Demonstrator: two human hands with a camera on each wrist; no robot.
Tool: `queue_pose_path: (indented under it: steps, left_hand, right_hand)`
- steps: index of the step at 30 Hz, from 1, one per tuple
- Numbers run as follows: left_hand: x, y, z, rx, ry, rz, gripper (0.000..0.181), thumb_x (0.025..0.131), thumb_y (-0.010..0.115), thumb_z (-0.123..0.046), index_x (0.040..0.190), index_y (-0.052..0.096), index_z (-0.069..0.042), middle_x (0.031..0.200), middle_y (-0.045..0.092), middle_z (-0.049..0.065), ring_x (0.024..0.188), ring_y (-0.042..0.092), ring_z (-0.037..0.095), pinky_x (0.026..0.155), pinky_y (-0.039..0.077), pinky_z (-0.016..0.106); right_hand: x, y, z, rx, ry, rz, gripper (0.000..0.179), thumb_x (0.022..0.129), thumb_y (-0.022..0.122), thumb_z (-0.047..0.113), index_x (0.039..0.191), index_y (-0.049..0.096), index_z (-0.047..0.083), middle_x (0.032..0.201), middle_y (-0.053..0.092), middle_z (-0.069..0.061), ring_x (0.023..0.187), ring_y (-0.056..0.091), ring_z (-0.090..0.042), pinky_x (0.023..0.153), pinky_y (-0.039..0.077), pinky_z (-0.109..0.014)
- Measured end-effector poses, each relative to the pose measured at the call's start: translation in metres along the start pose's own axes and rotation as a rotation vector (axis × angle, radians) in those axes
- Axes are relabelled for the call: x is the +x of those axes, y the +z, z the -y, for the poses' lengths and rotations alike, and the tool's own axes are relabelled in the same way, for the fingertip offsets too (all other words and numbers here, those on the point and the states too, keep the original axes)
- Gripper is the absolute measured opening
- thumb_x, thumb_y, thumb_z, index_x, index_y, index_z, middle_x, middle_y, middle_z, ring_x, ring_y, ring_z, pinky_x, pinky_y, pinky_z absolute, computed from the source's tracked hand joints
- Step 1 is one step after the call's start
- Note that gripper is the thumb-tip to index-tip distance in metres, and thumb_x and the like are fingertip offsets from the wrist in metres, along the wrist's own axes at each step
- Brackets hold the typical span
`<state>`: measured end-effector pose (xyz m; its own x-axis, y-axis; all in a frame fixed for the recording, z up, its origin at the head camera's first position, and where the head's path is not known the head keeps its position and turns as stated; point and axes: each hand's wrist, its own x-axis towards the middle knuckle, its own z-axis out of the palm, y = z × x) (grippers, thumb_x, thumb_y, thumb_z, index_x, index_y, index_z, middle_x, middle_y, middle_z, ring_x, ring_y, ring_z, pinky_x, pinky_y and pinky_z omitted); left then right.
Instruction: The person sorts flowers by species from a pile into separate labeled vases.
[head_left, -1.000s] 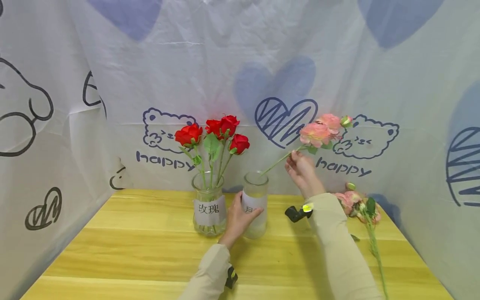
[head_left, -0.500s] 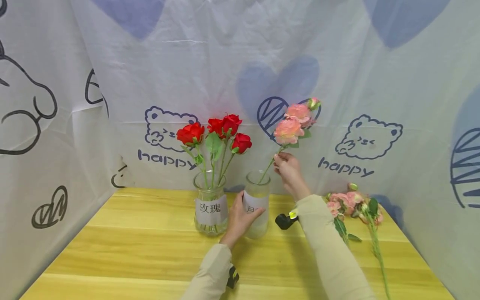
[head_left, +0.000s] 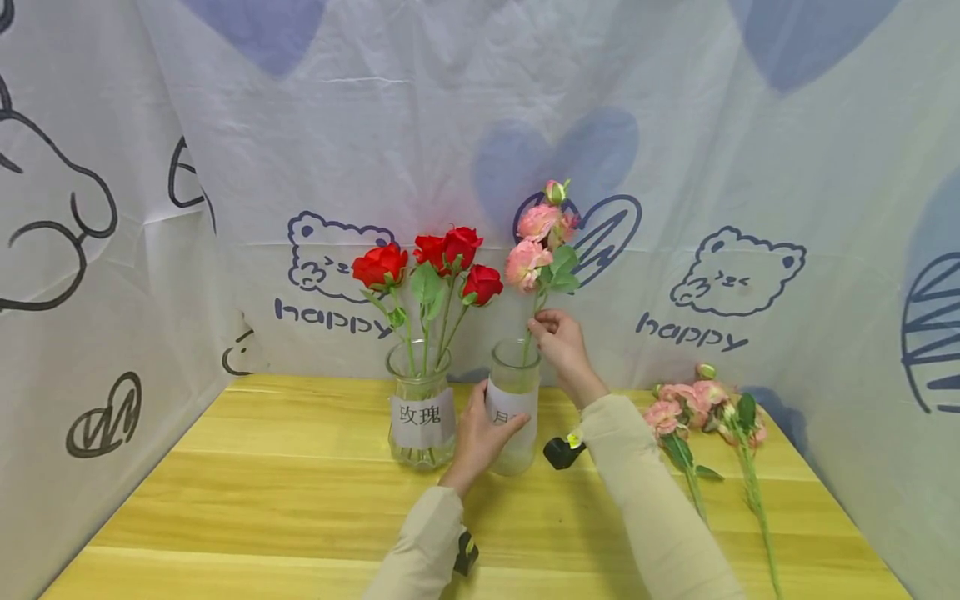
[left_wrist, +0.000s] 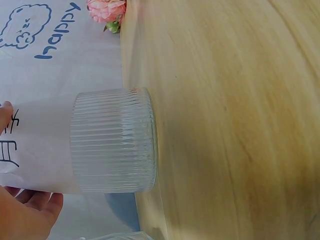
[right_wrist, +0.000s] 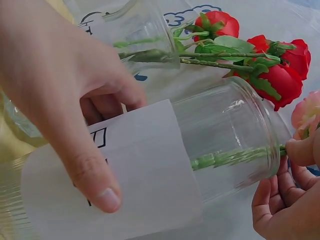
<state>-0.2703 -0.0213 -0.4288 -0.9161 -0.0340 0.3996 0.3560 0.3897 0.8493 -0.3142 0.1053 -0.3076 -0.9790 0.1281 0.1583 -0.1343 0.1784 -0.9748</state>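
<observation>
A ribbed glass vase with a white paper label stands on the table, and my left hand grips its side, thumb across the label. In the right wrist view the left thumb and curled fingers wrap the vase. My right hand pinches the stem of a pink flower just above the vase mouth. The lower stem shows through the glass, inside the vase. The pink blooms rise nearly upright above the rim.
Left of it stands a second labelled glass vase with several red roses. More pink flowers lie on the wooden table at the right. A printed cloth hangs behind.
My right hand has moved left and slightly down, bringing the pink flower from a slant to nearly upright, its stem deeper in the vase. My left hand stays on the vase.
</observation>
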Motion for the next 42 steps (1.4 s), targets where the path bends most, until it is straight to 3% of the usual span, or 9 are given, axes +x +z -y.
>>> queue_pose_path:
  steps: [4, 10, 16, 30, 38, 42]
  left_hand:
    - [-0.001, 0.0, 0.0, 0.0, 0.002, 0.004, 0.074, 0.079, 0.081, -0.026, 0.135, 0.042, 0.003, 0.116, 0.058, 0.02, 0.096, 0.06, 0.033, 0.08, 0.051, 0.048]
    - [0.0, 0.0, 0.0, 0.001, 0.001, 0.009, 0.074, 0.079, 0.081, -0.025, 0.136, 0.042, 0.003, 0.117, 0.058, 0.02, 0.098, 0.06, 0.033, 0.082, 0.051, 0.048]
    - [0.0, 0.0, 0.0, 0.01, 0.002, -0.001, 0.075, 0.079, 0.081, -0.024, 0.136, 0.042, 0.004, 0.121, 0.056, 0.022, 0.101, 0.059, 0.036, 0.083, 0.05, 0.049]
    - [0.0, 0.0, -0.001, 0.008, 0.022, -0.019, 0.074, 0.076, 0.083, -0.022, 0.132, 0.044, 0.005, 0.117, 0.058, 0.023, 0.099, 0.059, 0.037, 0.083, 0.051, 0.05]
    - [0.0, 0.001, 0.0, 0.004, 0.036, -0.018, 0.073, 0.077, 0.083, -0.021, 0.132, 0.044, 0.005, 0.116, 0.058, 0.023, 0.099, 0.059, 0.037, 0.083, 0.051, 0.05]
    - [0.0, 0.001, 0.0, 0.006, 0.036, -0.014, 0.073, 0.077, 0.083, -0.021, 0.133, 0.043, 0.005, 0.117, 0.057, 0.023, 0.1, 0.059, 0.037, 0.083, 0.051, 0.05]
  right_hand:
    - [-0.001, -0.001, -0.003, -0.006, 0.002, 0.0, 0.023, 0.098, 0.055, 0.008, 0.115, 0.053, -0.007, 0.1, 0.055, -0.011, 0.086, 0.049, -0.017, 0.071, 0.043, -0.024]
    - [-0.005, -0.004, -0.008, 0.015, -0.014, 0.01, 0.026, 0.096, 0.06, 0.01, 0.117, 0.057, -0.004, 0.115, 0.058, -0.016, 0.105, 0.053, -0.024, 0.085, 0.045, -0.032]
    - [-0.008, -0.012, -0.014, 0.042, -0.019, -0.002, 0.022, 0.095, 0.061, 0.01, 0.112, 0.059, -0.003, 0.112, 0.06, -0.015, 0.101, 0.054, -0.023, 0.092, 0.047, -0.043]
    - [-0.008, -0.031, -0.025, 0.1, -0.011, -0.064, 0.024, 0.096, 0.056, 0.007, 0.117, 0.057, -0.006, 0.105, 0.061, -0.011, 0.086, 0.054, -0.011, 0.073, 0.048, -0.023]
    - [-0.012, -0.048, -0.035, 0.085, -0.001, -0.069, 0.034, 0.098, 0.054, 0.009, 0.13, 0.048, -0.003, 0.12, 0.058, -0.019, 0.093, 0.056, -0.013, 0.088, 0.048, -0.037]
    - [-0.012, -0.061, -0.041, 0.043, 0.003, -0.062, 0.034, 0.099, 0.054, 0.012, 0.13, 0.049, -0.001, 0.122, 0.058, -0.018, 0.092, 0.056, -0.012, 0.087, 0.049, -0.035]
